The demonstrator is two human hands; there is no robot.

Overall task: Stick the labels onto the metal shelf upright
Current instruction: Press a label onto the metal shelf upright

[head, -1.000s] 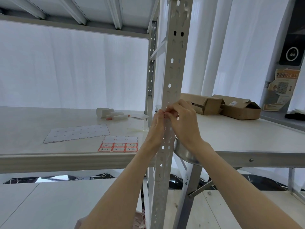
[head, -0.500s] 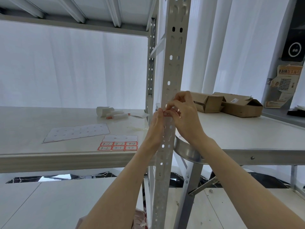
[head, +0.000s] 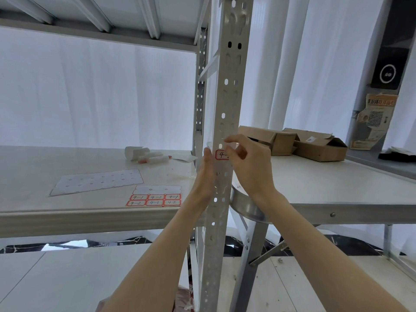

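We judge the red-bordered label [head: 221, 154] thin, limp and best handled by its edges, stuck on the metal upright [head: 225, 131] with our right hand [head: 249, 163] at its 3 o'clock, fingers loosely curled, holding nothing and hiding its second digit, our left hand [head: 206, 174] flat at its 9 o'clock.

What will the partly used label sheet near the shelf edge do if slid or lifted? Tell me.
The label sheet looks paper-thin and lies flat, so it would probably flop when lifted by one corner. It seems very light, so a push should slide it easily on the smooth shelf board, perhaps off the nearby front edge.
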